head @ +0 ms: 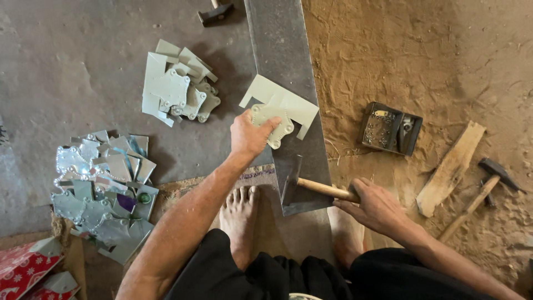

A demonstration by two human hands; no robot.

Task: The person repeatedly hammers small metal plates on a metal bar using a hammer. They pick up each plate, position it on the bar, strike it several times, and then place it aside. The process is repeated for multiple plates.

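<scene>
Black-clad knees (266, 278) fill the bottom edge of the head view, with a bare foot (240, 214) between them on the floor. From there the left forearm runs up and to the right, wrist straight, to the left hand (251, 133). That hand lies palm down, thumb spread, fingers pressing a small pale-green scalloped metal plate (276, 125) flat against a larger pale-green cut sheet (283, 100); both rest on a long dark steel bar (280, 55) that runs up the middle of the frame. So its grip is a flat press on the plate and not a closed fist.

The right forearm comes in from the lower right, and the right hand (375, 206) is wrapped tight round the wooden handle of a hammer (311, 188), whose dark wedge-shaped head lies on the near end of the bar, just below the plate.

A pile of pale-green cut pieces (176, 89) lies left of the bar, and a heap of shiny embossed plates (102, 189) lies further left and nearer. On the sandy ground to the right sit a small open box of fasteners (390, 129), a wood offcut (451, 166) and a second hammer (488, 183).
</scene>
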